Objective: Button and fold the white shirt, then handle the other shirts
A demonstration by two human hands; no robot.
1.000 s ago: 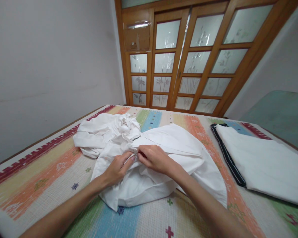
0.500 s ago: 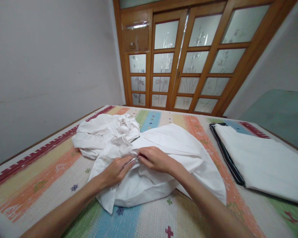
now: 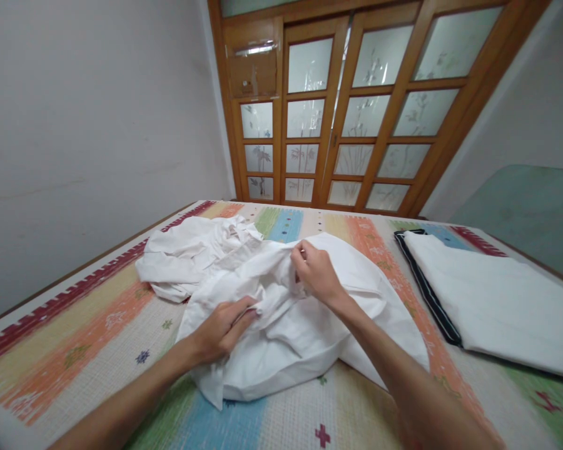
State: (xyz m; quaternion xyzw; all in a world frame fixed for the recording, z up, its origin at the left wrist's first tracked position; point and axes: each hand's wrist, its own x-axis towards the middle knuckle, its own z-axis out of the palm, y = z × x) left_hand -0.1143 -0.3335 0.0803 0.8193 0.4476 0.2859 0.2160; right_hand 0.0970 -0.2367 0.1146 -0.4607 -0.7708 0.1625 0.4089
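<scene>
A crumpled white cloth garment point(image 3: 281, 356) lies spread over the middle of the table, its exact kind hard to make out. My left hand point(image 3: 223, 328) pinches a fold of it near the centre, thumb and forefinger pressed together. Farther right and a little higher, my right hand point(image 3: 316, 269) grips another part of the same fabric and holds it slightly raised. Between the two hands the cloth is bunched and wrinkled. Its upper left part point(image 3: 178, 256) lies in a loose heap.
A folded white cloth item with a black striped edge point(image 3: 497, 306) lies at the right. Under everything is a striped, patterned tablecloth point(image 3: 107, 319). Wooden doors with frosted panes point(image 3: 328, 112) stand behind the table, a grey wall point(image 3: 98, 112) at left, a greenish panel point(image 3: 530, 212) at right.
My right hand has moved up and to the right, away from my left, pulling a part of the white garment with it. My left hand has stayed about where it was.
</scene>
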